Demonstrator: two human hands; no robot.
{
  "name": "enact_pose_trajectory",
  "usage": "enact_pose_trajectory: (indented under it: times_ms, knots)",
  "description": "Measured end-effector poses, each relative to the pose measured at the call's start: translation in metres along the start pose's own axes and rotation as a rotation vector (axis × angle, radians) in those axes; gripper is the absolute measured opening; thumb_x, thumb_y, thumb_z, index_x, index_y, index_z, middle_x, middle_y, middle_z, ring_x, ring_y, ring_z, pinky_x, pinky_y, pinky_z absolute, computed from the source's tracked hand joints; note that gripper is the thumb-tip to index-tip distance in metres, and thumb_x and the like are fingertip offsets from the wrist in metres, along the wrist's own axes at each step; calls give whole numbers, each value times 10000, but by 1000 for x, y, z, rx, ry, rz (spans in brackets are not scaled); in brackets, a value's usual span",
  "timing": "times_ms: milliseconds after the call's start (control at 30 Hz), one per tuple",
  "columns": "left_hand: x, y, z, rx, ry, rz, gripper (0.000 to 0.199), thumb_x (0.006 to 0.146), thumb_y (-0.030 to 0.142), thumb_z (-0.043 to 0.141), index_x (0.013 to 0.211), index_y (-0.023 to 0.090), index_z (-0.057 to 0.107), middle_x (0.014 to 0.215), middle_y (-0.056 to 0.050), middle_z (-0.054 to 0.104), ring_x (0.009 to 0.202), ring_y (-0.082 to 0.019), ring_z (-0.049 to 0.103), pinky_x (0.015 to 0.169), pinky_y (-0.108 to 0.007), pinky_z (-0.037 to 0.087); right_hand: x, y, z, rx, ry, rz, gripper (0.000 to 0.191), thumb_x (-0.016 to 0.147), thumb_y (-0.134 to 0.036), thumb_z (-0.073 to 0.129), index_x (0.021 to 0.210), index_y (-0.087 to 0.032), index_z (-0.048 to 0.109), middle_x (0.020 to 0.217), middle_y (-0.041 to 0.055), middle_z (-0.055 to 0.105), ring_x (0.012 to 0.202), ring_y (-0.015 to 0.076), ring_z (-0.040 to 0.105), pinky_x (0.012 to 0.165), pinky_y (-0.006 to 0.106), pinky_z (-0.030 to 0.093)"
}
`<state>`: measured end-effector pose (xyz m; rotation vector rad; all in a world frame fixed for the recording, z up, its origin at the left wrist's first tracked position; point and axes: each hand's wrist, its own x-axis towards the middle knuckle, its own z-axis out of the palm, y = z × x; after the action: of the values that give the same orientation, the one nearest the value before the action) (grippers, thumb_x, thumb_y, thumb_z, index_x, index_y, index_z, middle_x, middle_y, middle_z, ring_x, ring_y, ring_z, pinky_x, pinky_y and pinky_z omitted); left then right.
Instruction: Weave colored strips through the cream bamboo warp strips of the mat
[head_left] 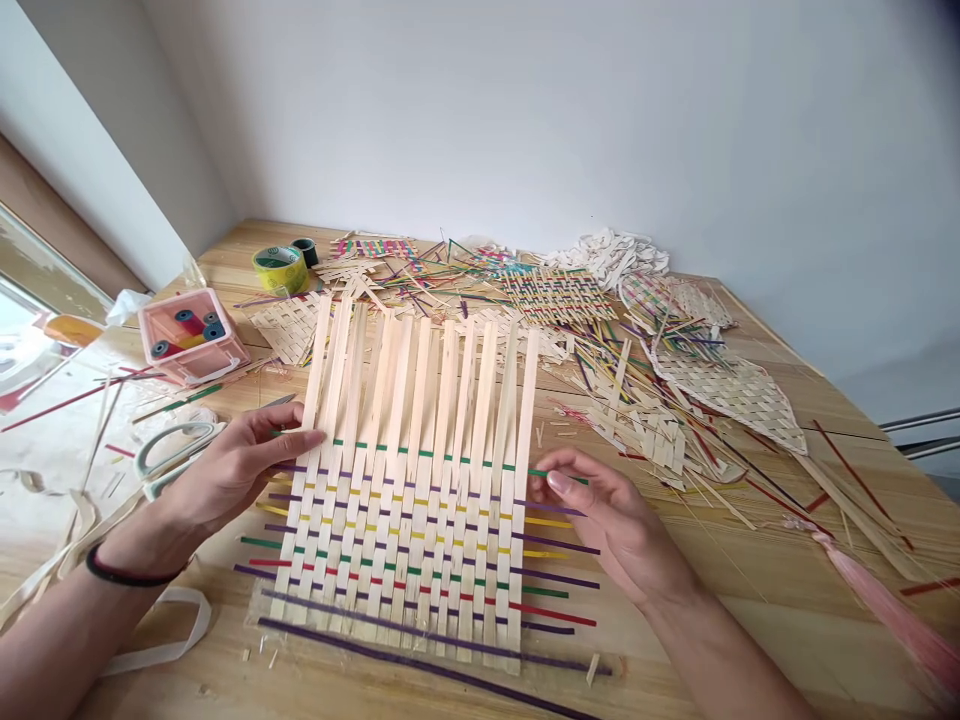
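A half-woven mat (pixel 405 525) of pale flat strips stands in front of me, crossed by thin purple, yellow, green and red strips. Its pale upper ends fan out loose. My left hand (pixel 240 465) pinches the mat's left edge, thumb over the outermost pale strip. At the right side, my right hand (pixel 615 525) is closed on the end of the topmost green strip (pixel 426 454), which runs across the mat with a gap above the rows below. Clear tape and a purple strip (pixel 427 634) lie across the mat's lower edge; another purple strip (pixel 420 662) lies just in front.
Scissors (pixel 176 450) lie beside my left wrist. A pink box (pixel 191 335) of thread spools and a yellow tape roll (pixel 280 268) stand back left. Loose strips and woven pieces (pixel 559 295) cover the back. A woven fan (pixel 731 395) and pink tassel (pixel 885 590) lie right.
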<state>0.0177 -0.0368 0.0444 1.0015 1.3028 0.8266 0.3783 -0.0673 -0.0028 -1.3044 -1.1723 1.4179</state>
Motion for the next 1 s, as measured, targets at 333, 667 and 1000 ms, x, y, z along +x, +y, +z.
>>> enact_pose_trajectory:
  times_ms: [333, 667, 1000]
  knots:
    - [2, -10, -5, 33, -5, 101, 312, 769, 462, 839, 795, 190, 688, 786, -11, 629, 710, -151, 577, 639, -248, 490, -5, -4, 13, 158, -26, 232, 512, 702, -488, 909, 1100, -216, 736, 968, 93, 787, 904, 254, 733, 789, 359, 582]
    - [-1, -6, -3, 29, -18, 82, 327, 777, 478, 815, 798, 174, 697, 774, -15, 622, 688, -142, 547, 617, -246, 462, -7, 2, 14, 15, -98, 295, 425, 728, -581, 864, 887, -188, 837, 875, 89, 796, 757, 219, 718, 724, 322, 601]
    - [0, -6, -2, 3, -2, 66, 340, 762, 481, 833, 816, 170, 706, 781, -16, 630, 688, -144, 551, 613, -253, 456, -7, 5, 16, 64, -58, 294, 377, 716, -533, 891, 849, -185, 833, 790, 59, 757, 700, 171, 671, 679, 277, 588]
